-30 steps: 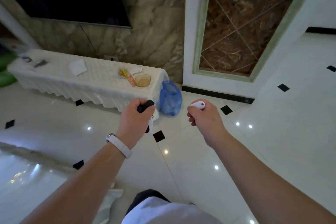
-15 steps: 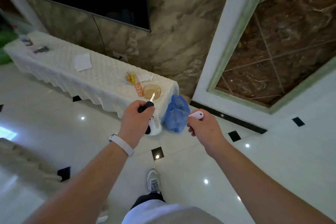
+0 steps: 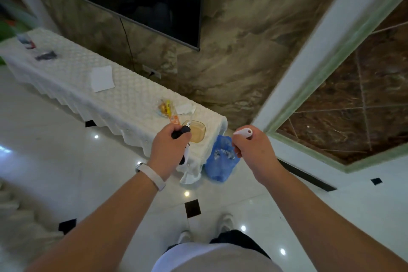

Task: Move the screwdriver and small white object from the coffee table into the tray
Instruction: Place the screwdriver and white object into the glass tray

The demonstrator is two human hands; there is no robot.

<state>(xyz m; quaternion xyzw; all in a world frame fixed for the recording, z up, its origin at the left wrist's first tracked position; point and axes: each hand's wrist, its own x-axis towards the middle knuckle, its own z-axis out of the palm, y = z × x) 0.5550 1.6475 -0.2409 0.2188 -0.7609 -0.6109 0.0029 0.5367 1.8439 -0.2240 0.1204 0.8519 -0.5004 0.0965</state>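
While both items are already lifted and in transit, neither is lying in the tray (image 3: 197,133) yet. Left hand (image 3: 169,150): fist closing round the screwdriver (image 3: 180,134), black handle showing at 12 o'clock of the knuckles. Right hand (image 3: 254,150): fingers curling round the small white object (image 3: 244,133), its tip pointing toward 9 o'clock. Amber tray is sitting on the cloth-covered cabinet (image 3: 92,86), directly beyond the left hand. Remaining, in my judgement: depositing both. No writing is legible anywhere
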